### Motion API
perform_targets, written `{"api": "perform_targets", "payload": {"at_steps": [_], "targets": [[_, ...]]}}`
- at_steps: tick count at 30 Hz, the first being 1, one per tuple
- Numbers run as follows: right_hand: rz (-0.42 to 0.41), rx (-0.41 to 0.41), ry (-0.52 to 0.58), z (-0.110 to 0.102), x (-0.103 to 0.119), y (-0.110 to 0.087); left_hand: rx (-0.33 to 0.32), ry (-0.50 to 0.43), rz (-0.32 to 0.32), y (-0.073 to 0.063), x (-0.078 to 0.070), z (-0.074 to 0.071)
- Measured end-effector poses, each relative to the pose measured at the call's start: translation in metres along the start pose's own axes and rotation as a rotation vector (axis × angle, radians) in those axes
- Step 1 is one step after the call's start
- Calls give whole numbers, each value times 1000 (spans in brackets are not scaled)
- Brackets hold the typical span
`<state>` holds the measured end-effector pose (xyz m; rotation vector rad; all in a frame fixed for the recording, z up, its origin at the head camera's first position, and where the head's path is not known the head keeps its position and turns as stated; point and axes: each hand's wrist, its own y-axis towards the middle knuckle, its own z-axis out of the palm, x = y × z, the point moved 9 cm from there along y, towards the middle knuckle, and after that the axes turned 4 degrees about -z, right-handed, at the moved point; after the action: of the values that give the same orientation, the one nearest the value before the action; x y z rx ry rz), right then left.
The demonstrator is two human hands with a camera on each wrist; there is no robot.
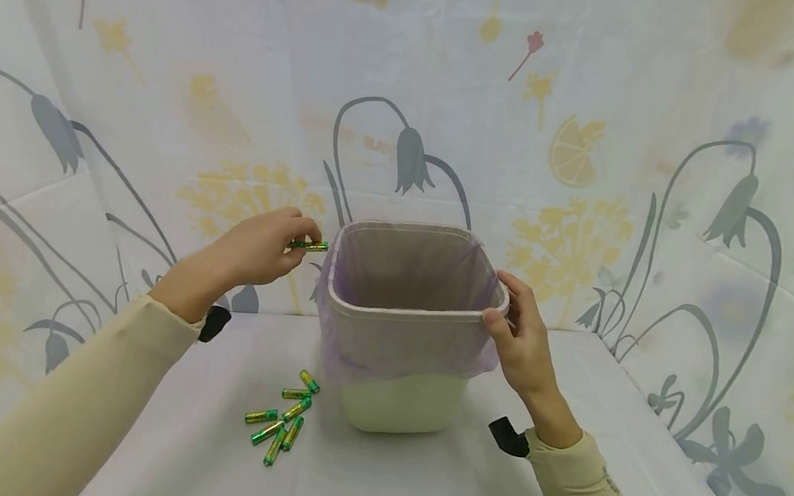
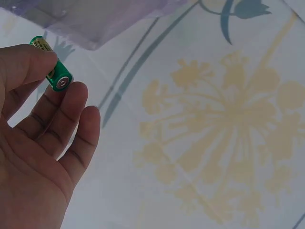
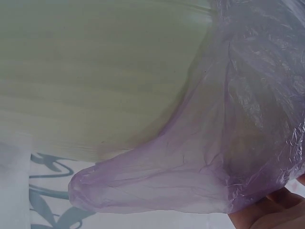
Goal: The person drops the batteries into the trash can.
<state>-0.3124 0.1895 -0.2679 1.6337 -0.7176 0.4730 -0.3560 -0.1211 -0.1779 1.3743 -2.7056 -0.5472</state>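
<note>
My left hand pinches a green and gold battery between thumb and fingers, just left of the bin's rim. In the left wrist view the same battery shows its flat end, and the other fingers are loosely bent below it. A pale trash bin stands upright, lined with a thin purple bag folded over its rim. At the bin's right front corner my right hand grips the rim through the bag. The right wrist view shows the hanging bag edge, with the fingers partly hidden behind it.
Several loose batteries lie on the white table, left of the bin's base. Behind the bin hangs a flower-printed cloth, which also rises along both sides. The bin's inner floor is hidden by its front wall.
</note>
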Motion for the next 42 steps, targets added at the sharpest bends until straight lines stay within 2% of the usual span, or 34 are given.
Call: {"api": "perform_targets", "payload": {"at_steps": [4, 8, 16, 24, 32, 39, 42], "targets": [[3, -3, -4, 0, 0, 0, -1, -35, 35, 16, -19, -8], [8, -7, -9, 0, 0, 0, 4, -66, 66, 31, -37, -8], [22, -8, -15, -1, 0, -1, 39, -120, 105, 56, -64, 17], [12, -1, -17, 0, 0, 0, 56, -162, 153, 61, -73, 35], [7, -8, -14, -1, 1, 0, 47, -153, 177, 66, -82, 39], [0, -12, -13, -1, 2, 1, 91, -192, 187, 69, -91, 47], [-1, -14, -10, -1, 2, 1, 103, -170, 176, 68, -91, 50]]}}
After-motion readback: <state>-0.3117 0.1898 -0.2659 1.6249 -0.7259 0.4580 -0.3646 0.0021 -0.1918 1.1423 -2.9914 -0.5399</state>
